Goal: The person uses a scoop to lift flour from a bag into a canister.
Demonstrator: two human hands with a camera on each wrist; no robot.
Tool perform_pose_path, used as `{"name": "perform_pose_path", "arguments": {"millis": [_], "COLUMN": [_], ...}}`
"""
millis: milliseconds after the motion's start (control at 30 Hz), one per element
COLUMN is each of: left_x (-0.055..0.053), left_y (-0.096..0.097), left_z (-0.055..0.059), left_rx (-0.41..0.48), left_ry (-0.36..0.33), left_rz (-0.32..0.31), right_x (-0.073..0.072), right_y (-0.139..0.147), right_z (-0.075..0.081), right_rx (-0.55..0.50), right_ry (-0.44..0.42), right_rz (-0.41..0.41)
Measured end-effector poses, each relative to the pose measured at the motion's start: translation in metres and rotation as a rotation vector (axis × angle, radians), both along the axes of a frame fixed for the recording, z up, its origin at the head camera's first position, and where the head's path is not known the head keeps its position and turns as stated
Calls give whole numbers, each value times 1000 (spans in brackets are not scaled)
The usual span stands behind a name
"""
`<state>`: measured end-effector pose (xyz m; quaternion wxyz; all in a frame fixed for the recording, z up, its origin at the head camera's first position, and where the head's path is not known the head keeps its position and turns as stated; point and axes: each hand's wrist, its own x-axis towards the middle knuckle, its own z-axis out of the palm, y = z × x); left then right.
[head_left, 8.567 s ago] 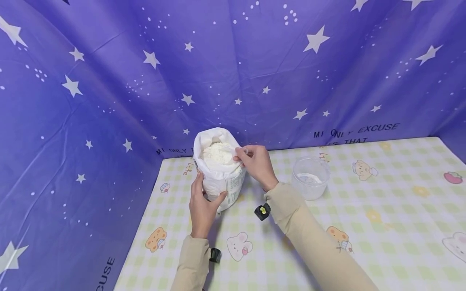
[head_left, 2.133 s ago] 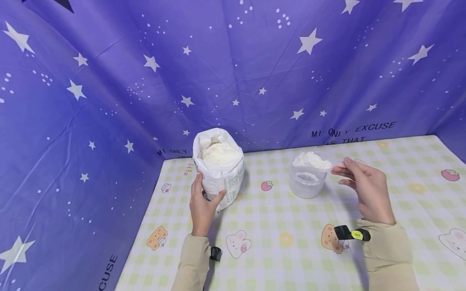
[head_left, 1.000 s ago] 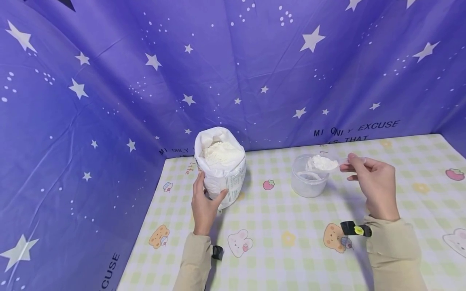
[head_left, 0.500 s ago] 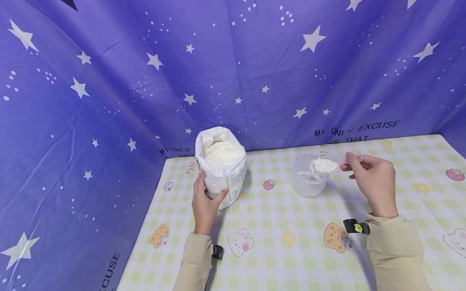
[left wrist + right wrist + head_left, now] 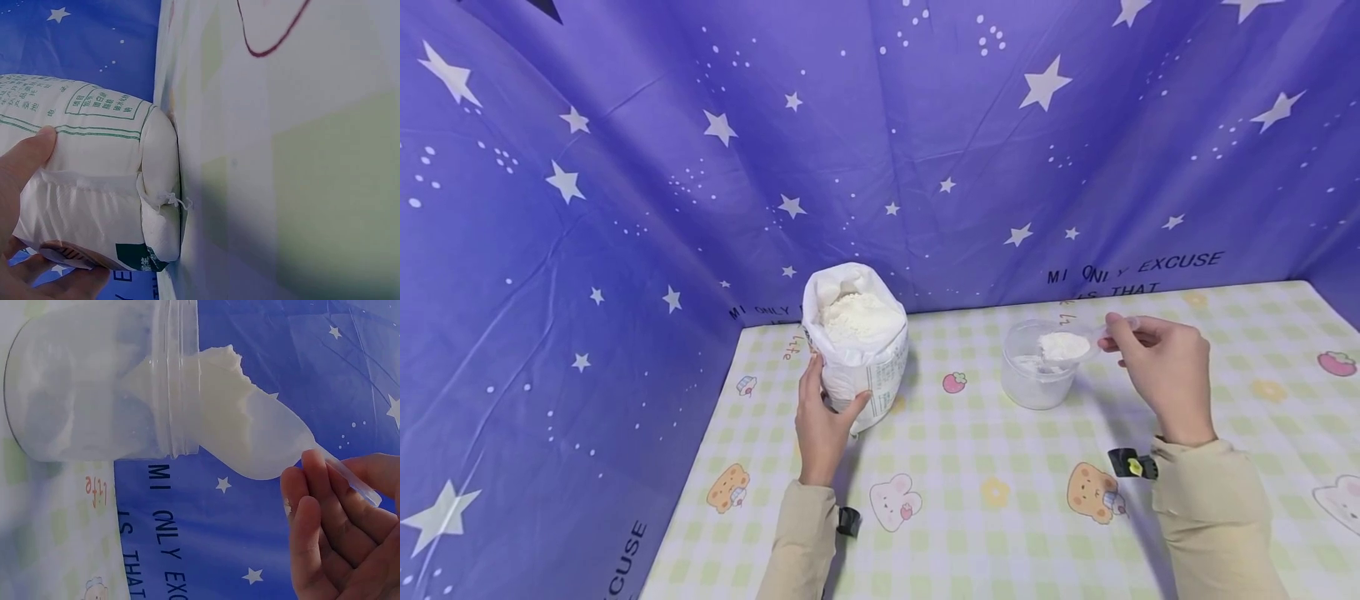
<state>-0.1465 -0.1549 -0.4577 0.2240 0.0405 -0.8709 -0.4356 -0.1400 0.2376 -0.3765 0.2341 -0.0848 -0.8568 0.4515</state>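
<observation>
A white bag of flour (image 5: 868, 379) stands with its top folded back at the left of the table, full of pale powder. My left hand (image 5: 823, 421) grips its lower side, thumb in front and fingers round the far side. To the right is a clear plastic jar (image 5: 1036, 387). My right hand (image 5: 1168, 367) pinches the handle of a clear scoop (image 5: 275, 434) between thumb and fingers. The scoop tilts down at the jar's mouth, its tip inside, and still carries flour (image 5: 219, 400). Some flour lies lower in the jar. A white smear marks one right fingertip.
A checked cloth with cartoon prints covers the table (image 5: 985, 550). A purple starry curtain (image 5: 880, 150) hangs close behind the bag and jar, and another stretch borders the left side. Black camera mounts (image 5: 848, 521) sit at both wrists.
My right hand was at the bag's mouth earlier, then carried a heaped scoop right to the jar. Since then the scoop has tipped into the jar and its heap has shrunk. The left hand keeps its grip.
</observation>
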Motion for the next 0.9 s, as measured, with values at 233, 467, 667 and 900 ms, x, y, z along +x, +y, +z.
{"name": "perform_pose_path", "arguments": {"millis": [233,467,667,900], "left_x": [0,-1,-1,-2], "left_y": [-1,-1,-1,-2], "left_z": [0,-1,-1,-2], "left_rx": [-2,-10,-6,-10], "left_ry": [-2,3,-6,9], "left_rz": [-1,-8,-7,-6], "right_x": [-1,-1,0,-1], "right_y": [-2,-3,-1,-1], "right_z": [1,4,6,7], "right_rx": [82,109,101,97], "right_ry": [17,43,58,53], "right_rz": [-24,-34,-30,-29]}}
